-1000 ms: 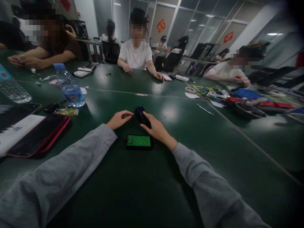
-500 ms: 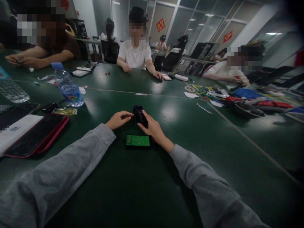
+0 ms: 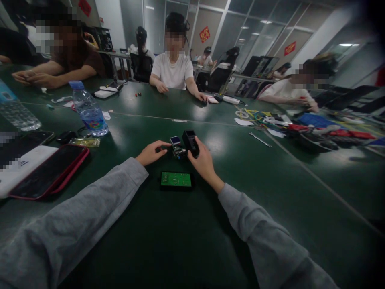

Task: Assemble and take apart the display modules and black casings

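My right hand (image 3: 202, 158) grips a black plastic casing (image 3: 190, 141) with a dark opening near its top, fingers along its right side. Just left of the casing sits a small circuit board (image 3: 179, 151) with a little display screen (image 3: 175, 140) at its far end. My left hand (image 3: 152, 152) has its index finger stretched out to the board's left edge, thumb apart from it; whether it touches is hard to tell. Closer to me lies a black shell holding a green circuit board (image 3: 176, 179), face up on the dark green table (image 3: 144, 241).
At left stand a water bottle (image 3: 90, 110) and another bottle (image 3: 19, 108), beside a phone in a red case (image 3: 49, 170). A wrench (image 3: 260, 139) and a heap of cables (image 3: 255, 116) lie to the right. Several people sit around the table, one person (image 3: 173, 70) opposite.
My right hand has moved the black casing to the right and lifted it away. The small board with the display, hidden before, now shows between my hands.
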The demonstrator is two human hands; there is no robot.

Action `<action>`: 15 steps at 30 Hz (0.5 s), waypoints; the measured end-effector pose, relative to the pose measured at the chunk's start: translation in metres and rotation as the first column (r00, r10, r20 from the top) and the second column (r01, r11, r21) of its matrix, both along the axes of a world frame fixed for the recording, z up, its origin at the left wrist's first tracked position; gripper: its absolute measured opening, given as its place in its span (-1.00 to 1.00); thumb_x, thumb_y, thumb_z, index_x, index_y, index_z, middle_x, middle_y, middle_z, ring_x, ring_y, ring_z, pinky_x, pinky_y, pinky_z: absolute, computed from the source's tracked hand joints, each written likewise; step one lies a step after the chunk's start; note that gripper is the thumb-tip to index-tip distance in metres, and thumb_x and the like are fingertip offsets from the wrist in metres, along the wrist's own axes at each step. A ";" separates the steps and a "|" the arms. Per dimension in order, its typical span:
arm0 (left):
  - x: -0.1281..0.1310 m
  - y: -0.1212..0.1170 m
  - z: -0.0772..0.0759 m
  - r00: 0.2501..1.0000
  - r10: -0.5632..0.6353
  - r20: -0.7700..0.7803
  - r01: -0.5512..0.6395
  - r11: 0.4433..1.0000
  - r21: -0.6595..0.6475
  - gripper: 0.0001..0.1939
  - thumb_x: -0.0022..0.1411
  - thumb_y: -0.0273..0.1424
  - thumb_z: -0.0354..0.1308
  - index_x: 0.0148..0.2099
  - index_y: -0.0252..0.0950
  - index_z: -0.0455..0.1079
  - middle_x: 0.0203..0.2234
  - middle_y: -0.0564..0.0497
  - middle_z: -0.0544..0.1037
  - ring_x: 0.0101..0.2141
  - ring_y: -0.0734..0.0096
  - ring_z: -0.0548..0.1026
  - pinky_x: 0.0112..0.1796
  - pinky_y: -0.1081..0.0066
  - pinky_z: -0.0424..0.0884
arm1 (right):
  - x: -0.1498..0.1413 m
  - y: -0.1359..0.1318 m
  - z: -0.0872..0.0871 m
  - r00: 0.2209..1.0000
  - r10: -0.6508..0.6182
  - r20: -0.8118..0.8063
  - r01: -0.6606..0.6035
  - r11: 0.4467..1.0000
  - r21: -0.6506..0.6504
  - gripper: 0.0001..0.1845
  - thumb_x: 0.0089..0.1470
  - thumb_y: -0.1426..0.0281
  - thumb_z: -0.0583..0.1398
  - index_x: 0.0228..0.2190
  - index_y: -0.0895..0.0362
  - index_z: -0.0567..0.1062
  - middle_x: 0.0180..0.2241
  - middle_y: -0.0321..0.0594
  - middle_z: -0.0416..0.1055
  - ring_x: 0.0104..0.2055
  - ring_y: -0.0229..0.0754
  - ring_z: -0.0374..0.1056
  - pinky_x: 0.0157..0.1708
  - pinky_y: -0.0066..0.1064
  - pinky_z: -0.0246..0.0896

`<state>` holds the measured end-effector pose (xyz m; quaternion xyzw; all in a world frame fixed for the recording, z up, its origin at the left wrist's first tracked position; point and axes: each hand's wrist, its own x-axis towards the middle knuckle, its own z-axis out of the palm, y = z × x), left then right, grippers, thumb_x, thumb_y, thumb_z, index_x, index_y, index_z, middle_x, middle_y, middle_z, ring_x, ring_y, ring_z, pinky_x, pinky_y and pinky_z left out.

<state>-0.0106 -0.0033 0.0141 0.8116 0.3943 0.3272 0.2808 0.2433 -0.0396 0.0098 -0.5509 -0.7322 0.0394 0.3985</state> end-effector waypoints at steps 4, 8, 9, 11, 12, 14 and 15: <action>-0.001 0.005 -0.006 1.000 -0.016 0.026 0.016 1.000 0.018 -0.63 0.27 -0.34 0.11 0.12 -0.20 0.35 0.03 -0.09 0.42 -0.24 0.38 0.45 -0.18 0.28 0.40 | -0.003 -0.002 0.000 0.992 0.118 0.050 -0.115 0.992 -0.056 -0.30 0.18 0.27 0.13 0.28 0.13 0.07 0.15 0.05 0.25 0.11 0.10 0.30 0.00 0.02 0.33; -0.001 0.007 -0.009 0.998 0.017 0.066 -0.016 1.000 -0.009 -0.63 0.25 -0.31 0.13 0.10 -0.24 0.35 0.02 -0.13 0.39 -0.26 0.38 0.46 -0.21 0.29 0.42 | -0.004 -0.004 0.003 0.978 0.190 0.084 -0.183 0.980 -0.084 -0.30 0.21 0.20 0.13 0.29 0.09 0.05 0.16 0.03 0.24 0.12 0.10 0.29 0.00 0.03 0.33; -0.001 0.007 -0.010 0.997 0.026 0.069 -0.025 1.000 -0.016 -0.63 0.25 -0.30 0.14 0.09 -0.25 0.34 0.01 -0.14 0.39 -0.26 0.38 0.47 -0.22 0.28 0.42 | -0.004 -0.004 0.003 0.976 0.198 0.087 -0.191 0.978 -0.085 -0.30 0.21 0.19 0.12 0.29 0.09 0.05 0.16 0.02 0.23 0.12 0.10 0.29 0.00 0.02 0.34; -0.001 0.007 -0.010 0.997 0.041 0.066 -0.040 0.999 -0.016 -0.63 0.25 -0.29 0.14 0.08 -0.25 0.34 -0.01 -0.13 0.39 -0.27 0.38 0.47 -0.22 0.27 0.43 | -0.005 -0.005 0.004 0.974 0.207 0.095 -0.199 0.976 -0.088 -0.30 0.22 0.20 0.12 0.29 0.08 0.05 0.16 0.02 0.23 0.11 0.09 0.30 -0.02 0.02 0.35; -0.001 0.007 -0.011 0.997 0.046 0.066 -0.046 0.999 -0.013 -0.63 0.25 -0.28 0.14 0.08 -0.25 0.34 -0.01 -0.13 0.39 -0.27 0.38 0.46 -0.21 0.27 0.43 | -0.005 -0.005 0.005 0.973 0.207 0.101 -0.199 0.976 -0.089 -0.30 0.22 0.20 0.12 0.29 0.07 0.05 0.16 0.02 0.24 0.11 0.10 0.31 -0.03 0.02 0.36; -0.001 0.007 -0.012 0.996 0.054 0.072 -0.054 0.999 -0.005 -0.63 0.26 -0.26 0.13 0.08 -0.26 0.33 0.01 -0.14 0.37 -0.26 0.38 0.47 -0.21 0.27 0.44 | -0.005 -0.006 0.005 0.972 0.204 0.116 -0.193 0.977 -0.095 -0.30 0.22 0.19 0.12 0.29 0.08 0.04 0.16 0.03 0.24 0.09 0.11 0.32 -0.06 0.02 0.38; -0.001 0.008 -0.013 0.996 0.057 0.076 -0.057 0.998 -0.004 -0.61 0.26 -0.25 0.12 0.10 -0.27 0.32 0.03 -0.15 0.35 -0.26 0.38 0.47 -0.20 0.27 0.44 | -0.006 -0.007 0.006 0.972 0.200 0.124 -0.188 0.977 -0.100 -0.30 0.22 0.19 0.12 0.29 0.09 0.04 0.15 0.04 0.24 0.08 0.11 0.33 -0.07 0.02 0.38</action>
